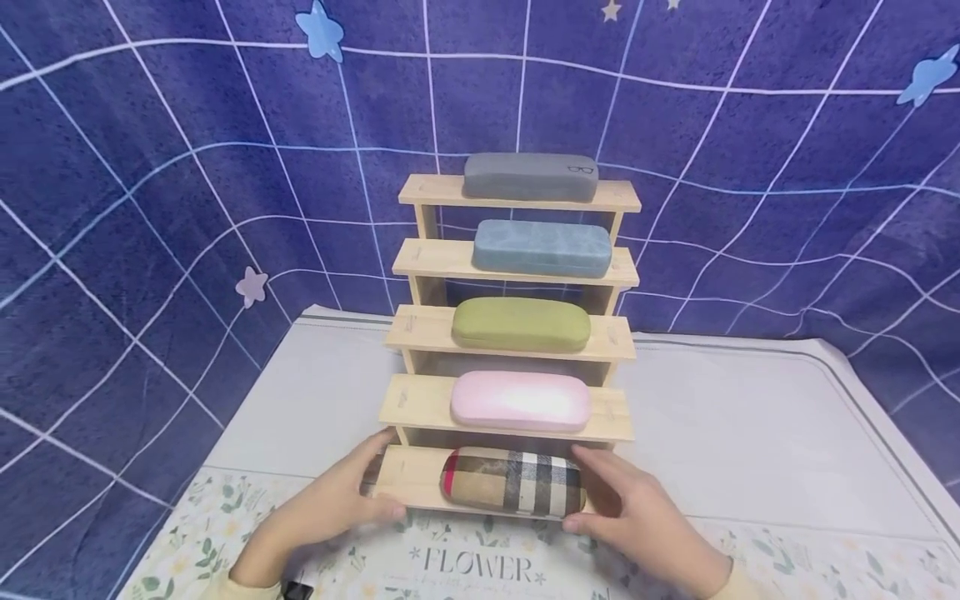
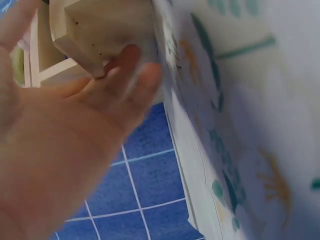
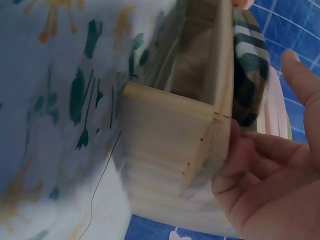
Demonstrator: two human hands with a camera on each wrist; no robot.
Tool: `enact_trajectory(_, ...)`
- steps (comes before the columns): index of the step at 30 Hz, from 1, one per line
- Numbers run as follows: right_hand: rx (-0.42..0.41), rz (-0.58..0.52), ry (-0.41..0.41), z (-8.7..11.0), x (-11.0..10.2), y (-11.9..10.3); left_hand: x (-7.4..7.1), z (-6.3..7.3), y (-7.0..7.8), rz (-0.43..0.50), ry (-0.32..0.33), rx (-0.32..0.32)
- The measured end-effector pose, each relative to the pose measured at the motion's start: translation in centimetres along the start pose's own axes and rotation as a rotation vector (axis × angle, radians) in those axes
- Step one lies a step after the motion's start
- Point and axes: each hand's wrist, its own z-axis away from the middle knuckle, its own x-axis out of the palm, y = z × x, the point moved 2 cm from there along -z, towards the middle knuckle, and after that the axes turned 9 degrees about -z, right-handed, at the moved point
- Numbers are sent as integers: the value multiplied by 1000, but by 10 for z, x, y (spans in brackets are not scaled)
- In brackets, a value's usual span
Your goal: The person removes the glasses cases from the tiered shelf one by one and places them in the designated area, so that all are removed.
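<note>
A light wooden five-tier stand carries one glasses case on each step. On the lowest lies a plaid glasses case. Above it come a pink case, an olive green case, a blue case and a grey case at the top. My left hand is at the left end of the bottom step, its fingertips against the wood. At the other end, my right hand touches the step's corner with bent fingers; its thumb sticks out, apart from the plaid case.
Under the stand is a pale mat with a flowered front strip bearing the word FLOWER. A blue cloth with white grid lines and stars hangs behind and at the sides.
</note>
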Motion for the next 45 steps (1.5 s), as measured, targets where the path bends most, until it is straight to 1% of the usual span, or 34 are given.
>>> enact_trajectory(3,-19,74,-15,0,5,1,1,-2,-6,48,-9,7)
enact_trajectory(5,-28,113,-13,0,7,1,2,-2,-10,54,-11,5)
enact_trajectory(9,-26,150,-11,-1,11,0,3,-3,-14,6,-10,10)
enact_trajectory(13,-21,164,-11,-5,14,-2,4,-3,-15,-6,-11,13)
enact_trajectory(16,-3,142,2,-6,15,0,4,-2,-15,-7,-8,8)
enact_trajectory(19,28,93,19,-2,12,6,5,-2,-16,-16,-5,8)
enact_trajectory(23,-5,-9,62,7,1,15,4,0,-15,-10,-4,9)
enact_trajectory(25,-37,-58,91,11,-6,19,4,1,-14,-6,-4,5)
enact_trajectory(27,-46,-96,112,15,-13,21,3,2,-14,-12,-3,0)
enact_trajectory(31,-26,-93,142,20,-27,25,3,3,-15,-24,2,1)
enact_trajectory(38,42,-94,146,27,-44,33,3,3,-17,-12,6,15)
enact_trajectory(41,33,-109,147,29,-48,37,2,3,-17,-14,4,22)
enact_trajectory(45,2,-168,142,32,-54,40,2,2,-16,-17,1,30)
